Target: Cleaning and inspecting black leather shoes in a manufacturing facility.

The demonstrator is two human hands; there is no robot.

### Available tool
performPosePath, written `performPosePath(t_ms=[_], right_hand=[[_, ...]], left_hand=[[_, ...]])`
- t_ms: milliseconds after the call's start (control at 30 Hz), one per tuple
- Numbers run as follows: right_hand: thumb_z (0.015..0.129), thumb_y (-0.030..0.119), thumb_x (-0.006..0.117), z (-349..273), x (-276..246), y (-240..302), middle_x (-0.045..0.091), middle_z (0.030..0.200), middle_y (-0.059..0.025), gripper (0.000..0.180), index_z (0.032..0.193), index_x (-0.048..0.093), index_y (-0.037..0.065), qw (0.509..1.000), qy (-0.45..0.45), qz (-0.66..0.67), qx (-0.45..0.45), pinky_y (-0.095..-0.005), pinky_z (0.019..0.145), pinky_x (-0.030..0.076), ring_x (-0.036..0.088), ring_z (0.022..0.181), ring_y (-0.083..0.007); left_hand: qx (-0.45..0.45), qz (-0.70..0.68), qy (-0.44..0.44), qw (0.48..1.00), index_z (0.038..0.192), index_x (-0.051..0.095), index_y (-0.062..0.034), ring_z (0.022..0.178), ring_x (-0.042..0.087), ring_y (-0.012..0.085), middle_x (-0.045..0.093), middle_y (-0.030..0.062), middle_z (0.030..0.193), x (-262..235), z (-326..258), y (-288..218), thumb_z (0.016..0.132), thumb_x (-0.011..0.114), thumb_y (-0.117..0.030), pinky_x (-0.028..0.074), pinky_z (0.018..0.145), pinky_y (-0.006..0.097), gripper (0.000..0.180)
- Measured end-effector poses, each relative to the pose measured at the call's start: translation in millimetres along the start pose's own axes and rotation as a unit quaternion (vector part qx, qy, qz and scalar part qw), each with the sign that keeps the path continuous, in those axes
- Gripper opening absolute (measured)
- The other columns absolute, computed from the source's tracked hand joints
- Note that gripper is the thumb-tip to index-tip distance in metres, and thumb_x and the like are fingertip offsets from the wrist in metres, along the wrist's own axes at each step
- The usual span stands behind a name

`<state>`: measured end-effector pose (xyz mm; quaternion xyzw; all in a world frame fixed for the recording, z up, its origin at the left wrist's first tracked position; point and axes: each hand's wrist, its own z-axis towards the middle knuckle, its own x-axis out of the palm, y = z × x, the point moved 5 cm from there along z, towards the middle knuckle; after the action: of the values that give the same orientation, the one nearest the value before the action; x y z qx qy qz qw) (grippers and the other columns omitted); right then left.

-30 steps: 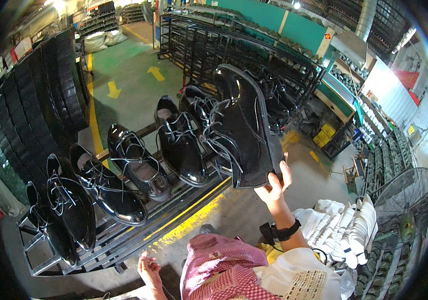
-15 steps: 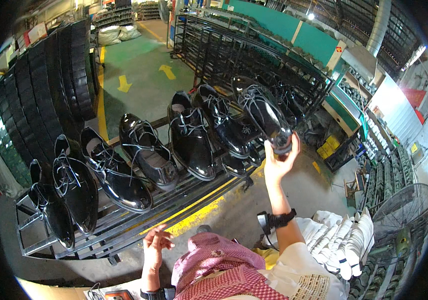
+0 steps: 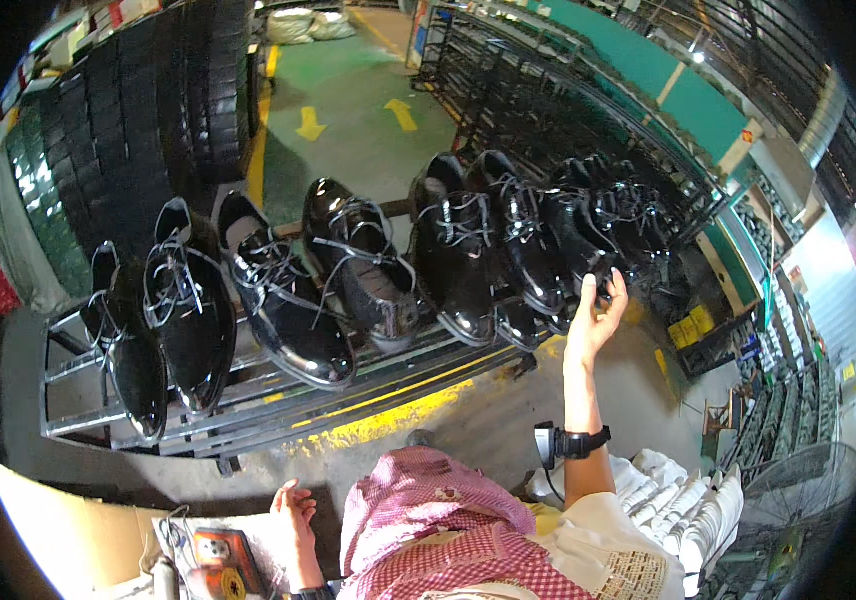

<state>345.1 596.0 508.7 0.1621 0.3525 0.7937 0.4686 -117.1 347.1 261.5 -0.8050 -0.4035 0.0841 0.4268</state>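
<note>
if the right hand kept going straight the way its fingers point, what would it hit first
The right hand is raised to the rack, fingers already at the toe of a black shoe. That shoe would be met first, it seems; whether the fingertips already touch it is unclear from this view.

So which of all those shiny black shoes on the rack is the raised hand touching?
The right hand touches the toe of a black laced shoe near the row's right end; the other shoes are untouched.

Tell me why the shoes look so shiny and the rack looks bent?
Head view: bright light from above throws white glare spots on the glossy black shoes; the fisheye lens bows the straight metal rack toward the rim and leaves black corners; the right hand at a shoe looks sharp, not blurred.
</note>
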Motion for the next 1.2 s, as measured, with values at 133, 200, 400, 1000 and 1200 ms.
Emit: performPosePath(t_ms=[133, 200, 400, 1000, 1200], right_hand=[[0.075, 0.000, 0.065, -45, 37, 106, 0.054, 0.110, -0.0104, 0.043, 0.116, 0.050, 0.002, 0.957, 0.235, 0.143, -0.093, -0.0278, 0.072, 0.047, 0.055, 0.089, -0.0171], [0.072, 0.002, 0.070, -74, 61, 138, 0.049, 0.120, -0.0155, 0.054, 0.121, 0.046, 0.002, 0.889, 0.393, 0.223, -0.074, -0.0305, 0.076, 0.051, 0.057, 0.098, -0.0219], [0.071, 0.023, 0.072, -102, 108, 173, 0.047, 0.122, -0.0229, 0.062, 0.123, 0.042, 0.012, 0.827, 0.524, 0.034, -0.202, -0.0388, 0.087, 0.046, 0.052, 0.106, -0.0377], [0.073, 0.007, 0.073, -116, 102, 149, 0.058, 0.080, -0.0054, 0.037, 0.101, 0.050, 0.002, 0.852, 0.482, 0.203, 0.006, -0.0200, 0.059, 0.047, 0.055, 0.071, -0.0066], [0.071, 0.013, 0.072, -120, 82, 186, 0.044, 0.128, -0.0195, 0.049, 0.116, 0.052, 0.007, 0.902, 0.335, 0.059, -0.264, -0.0422, 0.094, 0.036, 0.045, 0.111, -0.0337]], left_hand=[[-0.013, 0.023, 0.027, 0.999, 0.090, 0.063, -0.0092, 0.048, 0.054, 0.0102, 0.060, 0.0053, 0.067, 24, -3, 3, 0.086, 0.056, -0.023, 0.041, 0.041, 0.019, 0.016], [-0.015, 0.031, 0.033, 0.999, 0.090, 0.063, -0.0095, 0.048, 0.054, 0.0099, 0.060, 0.0056, 0.068, 34, -3, 0, 0.086, 0.056, -0.023, 0.041, 0.041, 0.020, 0.016], [0.013, 0.040, 0.063, 0.997, 0.090, 0.063, -0.0112, 0.047, 0.053, 0.0090, 0.061, 0.0044, 0.069, 41, 0, -3, 0.087, 0.055, -0.022, 0.040, 0.043, 0.021, 0.014], [0.009, -0.003, 0.054, 0.998, 0.092, 0.063, -0.0116, 0.049, 0.055, 0.0089, 0.061, 0.0044, 0.069, 28, -4, -15, 0.087, 0.055, -0.023, 0.040, 0.044, 0.019, 0.015], [0.092, 0.006, 0.089, 0.992, 0.095, 0.062, -0.0112, 0.051, 0.057, 0.0094, 0.061, 0.0044, 0.070, 51, -5, -51, 0.088, 0.053, -0.025, 0.041, 0.046, 0.020, 0.018]])
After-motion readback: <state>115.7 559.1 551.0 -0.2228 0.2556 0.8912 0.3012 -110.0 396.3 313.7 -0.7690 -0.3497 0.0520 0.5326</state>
